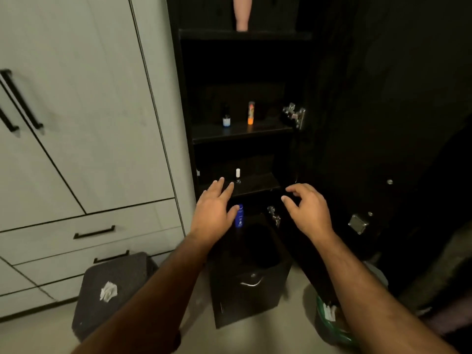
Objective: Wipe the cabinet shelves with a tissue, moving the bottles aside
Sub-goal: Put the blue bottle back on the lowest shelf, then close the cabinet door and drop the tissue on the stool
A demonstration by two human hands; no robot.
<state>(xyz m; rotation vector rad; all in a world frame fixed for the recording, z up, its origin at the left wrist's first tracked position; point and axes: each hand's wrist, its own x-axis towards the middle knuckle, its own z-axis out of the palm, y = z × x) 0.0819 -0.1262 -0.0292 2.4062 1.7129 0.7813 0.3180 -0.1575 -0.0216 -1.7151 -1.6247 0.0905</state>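
Altogether five bottles (238, 215) visible, two empty hands (213, 208), one tissue (108, 291).

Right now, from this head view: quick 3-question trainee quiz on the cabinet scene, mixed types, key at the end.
1. True or false: the left hand holds the crumpled tissue.
2. Which bottle stands to the right on the shelf with two bottles? A) orange tube bottle B) small dark bottle with pale label C) blue bottle
3. Fill in: the tissue lies on top of the dark ____.

Key:
1. False; both the left and the right hand hold nothing.
2. A
3. bin on the floor, left of the cabinet.
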